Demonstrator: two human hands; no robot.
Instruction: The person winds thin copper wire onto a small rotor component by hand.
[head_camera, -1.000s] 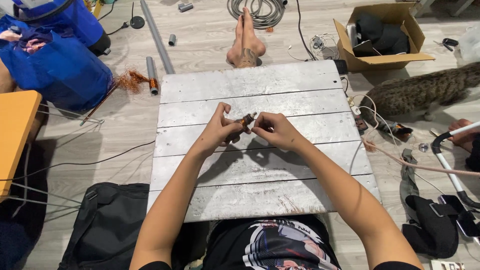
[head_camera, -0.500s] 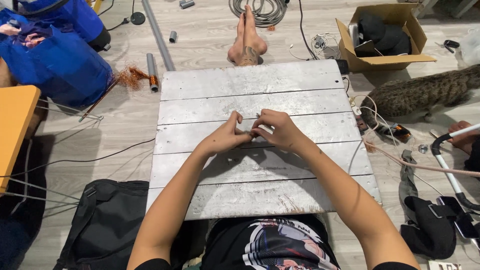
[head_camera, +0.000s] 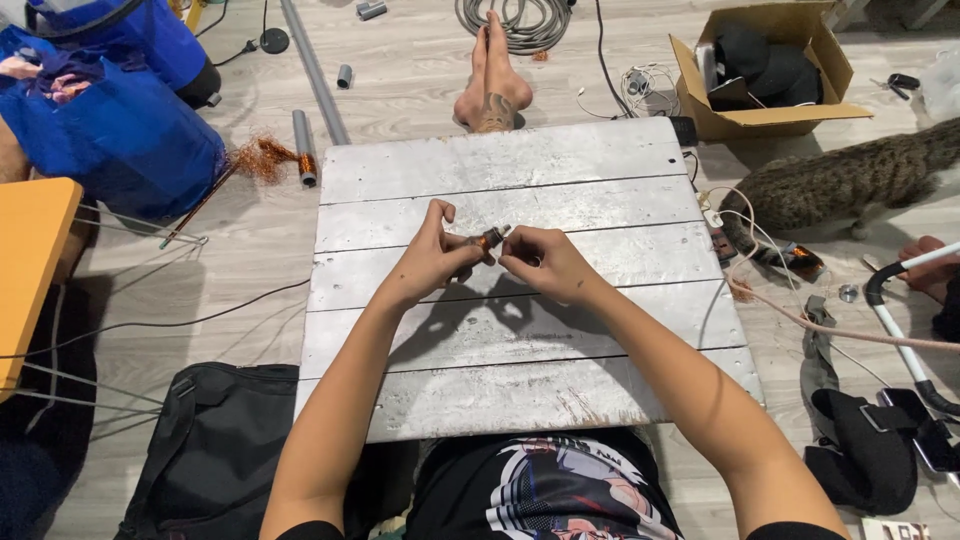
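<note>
From the head camera I see my left hand (head_camera: 432, 262) and right hand (head_camera: 540, 262) both pinching a small copper-wound coil (head_camera: 487, 240), raised just above the middle of the grey plank tabletop (head_camera: 600, 390). I judge the fine wire could slip or snag, since only fingertips grip it. The coil is mostly covered by my fingers; I cannot make out its ends or any loose strand
</note>
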